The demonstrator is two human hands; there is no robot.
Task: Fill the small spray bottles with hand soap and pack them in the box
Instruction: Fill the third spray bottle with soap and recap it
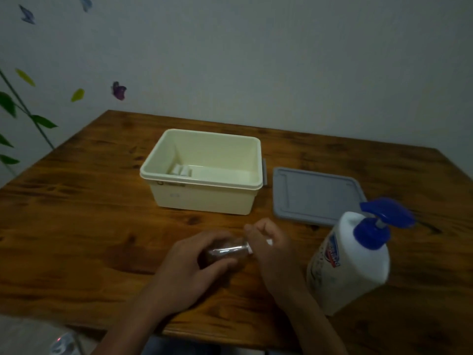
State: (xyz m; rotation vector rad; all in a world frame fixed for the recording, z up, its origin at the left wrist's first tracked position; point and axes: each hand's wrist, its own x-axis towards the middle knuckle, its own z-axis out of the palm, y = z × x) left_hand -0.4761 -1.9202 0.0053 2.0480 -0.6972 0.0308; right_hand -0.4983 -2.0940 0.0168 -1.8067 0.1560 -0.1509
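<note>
My left hand [186,262] grips a small clear spray bottle [225,251], held on its side above the wooden table [76,226]. My right hand [271,249] has its fingers curled round the bottle's white cap end. A large white hand soap bottle [350,260] with a blue pump stands to the right of my hands. The cream box [204,198] sits open behind my hands, with white spray bottle caps [182,171] visible low inside at its left.
The grey box lid [317,196] lies flat to the right of the box. A wall with leaf and butterfly stickers rises behind the table. The table's near edge runs just under my forearms.
</note>
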